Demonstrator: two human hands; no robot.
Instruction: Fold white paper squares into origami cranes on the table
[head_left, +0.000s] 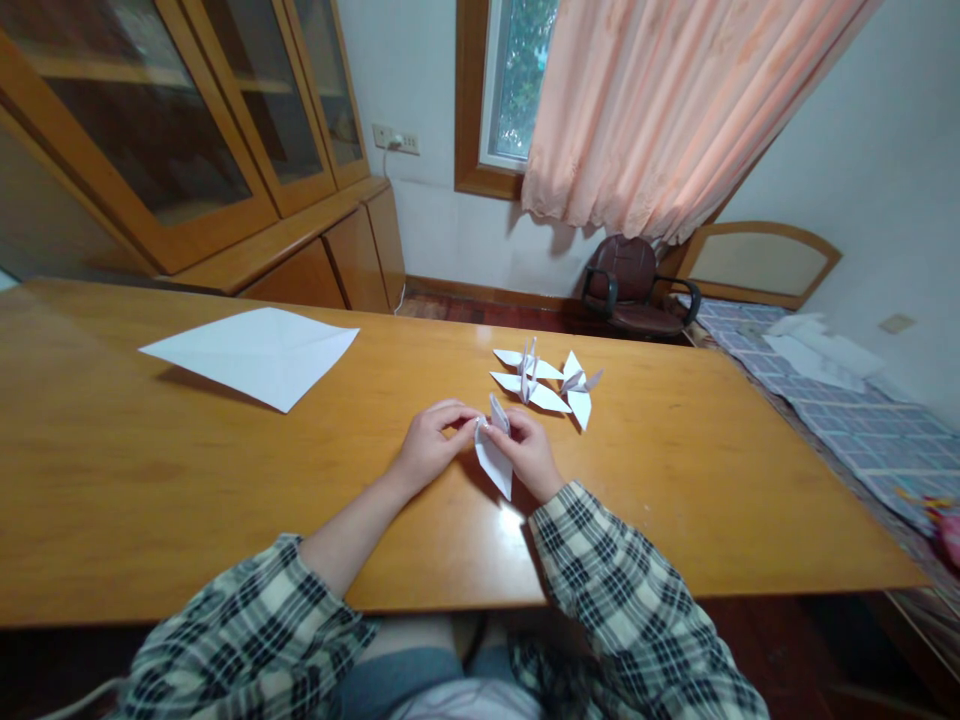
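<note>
A partly folded white paper crane (493, 455) is pinched between both hands above the wooden table (150, 480). My left hand (431, 443) grips its left tip with fingers closed. My right hand (529, 450) holds its right side, fingers curled round the paper. Just beyond the hands, two finished white paper cranes lie on the table: one (527, 380) with wings spread, the other (579, 390) to its right.
A creased square sheet of white paper (255, 352) lies at the table's far left. Wooden glass-door cabinets (195, 130) stand behind the table. A dark office chair (634, 285) sits under the curtained window. A bed with a checked cover (862, 420) is on the right.
</note>
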